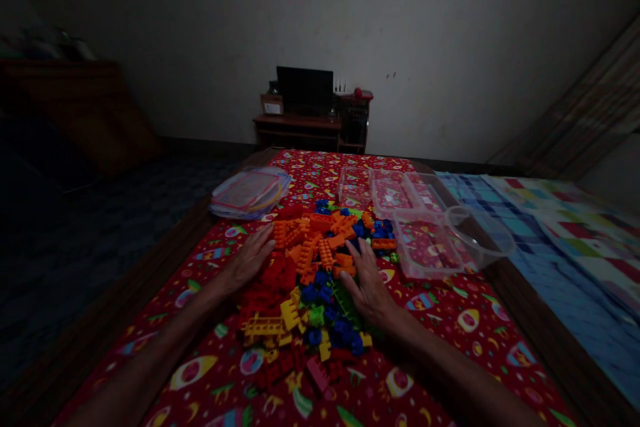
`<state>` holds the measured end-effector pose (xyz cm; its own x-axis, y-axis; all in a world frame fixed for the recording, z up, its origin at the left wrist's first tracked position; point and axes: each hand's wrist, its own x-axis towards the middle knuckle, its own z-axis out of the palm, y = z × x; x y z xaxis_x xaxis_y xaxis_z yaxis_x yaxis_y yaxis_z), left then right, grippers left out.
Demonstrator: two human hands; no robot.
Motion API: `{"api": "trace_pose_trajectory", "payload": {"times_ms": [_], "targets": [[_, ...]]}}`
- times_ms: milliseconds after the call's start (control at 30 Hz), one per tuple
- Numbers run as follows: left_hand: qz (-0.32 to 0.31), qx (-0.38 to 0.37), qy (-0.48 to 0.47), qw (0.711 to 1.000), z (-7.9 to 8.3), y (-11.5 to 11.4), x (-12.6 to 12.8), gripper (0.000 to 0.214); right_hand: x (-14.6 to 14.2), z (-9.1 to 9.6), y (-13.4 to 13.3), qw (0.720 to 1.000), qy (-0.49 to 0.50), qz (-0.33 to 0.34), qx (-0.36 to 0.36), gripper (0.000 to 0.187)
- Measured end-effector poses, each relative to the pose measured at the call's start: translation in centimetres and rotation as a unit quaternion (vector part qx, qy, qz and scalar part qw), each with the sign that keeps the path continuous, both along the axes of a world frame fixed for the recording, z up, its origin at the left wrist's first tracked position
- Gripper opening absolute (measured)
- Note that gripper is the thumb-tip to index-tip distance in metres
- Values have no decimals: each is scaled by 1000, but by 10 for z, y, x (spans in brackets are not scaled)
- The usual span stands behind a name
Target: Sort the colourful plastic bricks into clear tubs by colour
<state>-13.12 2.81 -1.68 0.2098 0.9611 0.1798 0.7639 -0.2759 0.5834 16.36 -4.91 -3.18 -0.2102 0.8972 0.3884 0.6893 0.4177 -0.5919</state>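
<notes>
Box label (pixel 273 108) can't be read. Orange bricks (pixel 337 240) are flanked by left hand (pixel 249 260), outstretched, and right hand (pixel 370 283), spread, both palm-down.

A loose heap of plastic building bricks (pixel 309 252) spreads across a patterned red cloth.
Orange bricks (pixel 326 253) crowd the far middle, many of them long, with studs or teeth along their edges, lying at mixed angles. Dark blue bricks (pixel 344 332) sit in clusters at the far right and on the near side, with a bright green brick (pixel 317 315) among the near ones and a long green piece (pixel 345 297) slanting beside them. Red bricks (pixel 273 280) form a dim patch on the left, their outlines hard to tell against the cloth. Yellow bricks (pixel 290 315) gather nearer, by a ladder-like yellow piece (pixel 264 326); a pinkish-red brick (pixel 317 373) lies at the near edge.
</notes>
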Motion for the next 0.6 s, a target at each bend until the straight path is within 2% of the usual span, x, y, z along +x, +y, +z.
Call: {"api": "trace_pose_trajectory", "payload": {"times_ms": [167,267,367,433,500,600], "targets": [[38,-15,-5,999,1,1,6,82,-27,12,15,1000,-7,20,-22,63],[16,4,-14,1000,10,-2,13,83,-40,24,19,998,-12,56,9,61],[-11,28,-19,999,21,-7,18,80,-41,42,21,993,-12,107,54,56],[-15,38,-17,999,28,-9,17,77,-30,57,23,991,0,116,70,53],[-6,49,-8,999,32,-10,12,75,-12,70,29,993,14,86,76,48],[26,57,14,998,28,-7,2,73,17,76,48,997,-3,-22,80,43]]}}
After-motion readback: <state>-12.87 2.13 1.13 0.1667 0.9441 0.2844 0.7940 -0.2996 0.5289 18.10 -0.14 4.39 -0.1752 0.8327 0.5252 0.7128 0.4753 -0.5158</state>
